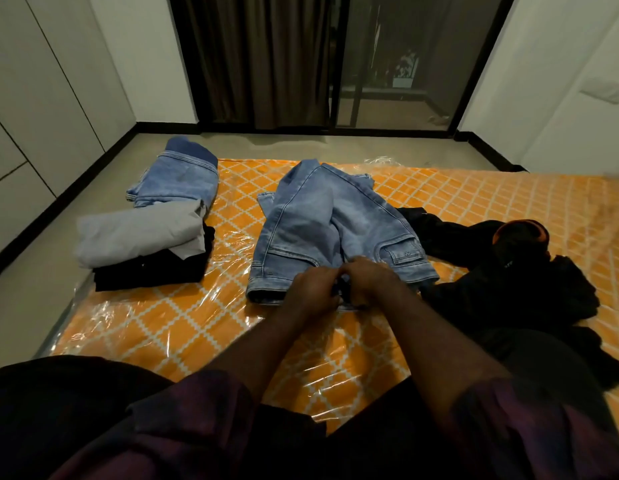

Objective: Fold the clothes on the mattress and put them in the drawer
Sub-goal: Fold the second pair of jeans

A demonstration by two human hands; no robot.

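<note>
The light-blue jeans (322, 220) lie spread on the middle of the orange mattress (183, 327), waistband toward the person. The left hand (313, 289) and right hand (374, 282) are together, touching, fingers curled on the middle of the waistband. A folded stack (138, 237) sits at the mattress's left edge, and a loose black heap (509, 271) lies against the jeans' right side.

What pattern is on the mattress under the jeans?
The mattress is orange with a white diamond lattice; the head view shows it.

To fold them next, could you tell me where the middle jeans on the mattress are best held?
Probably grip the jeans by both corners of the waistband, coming from the near side: they lie flat, waist toward you, legs pointing away.
</note>
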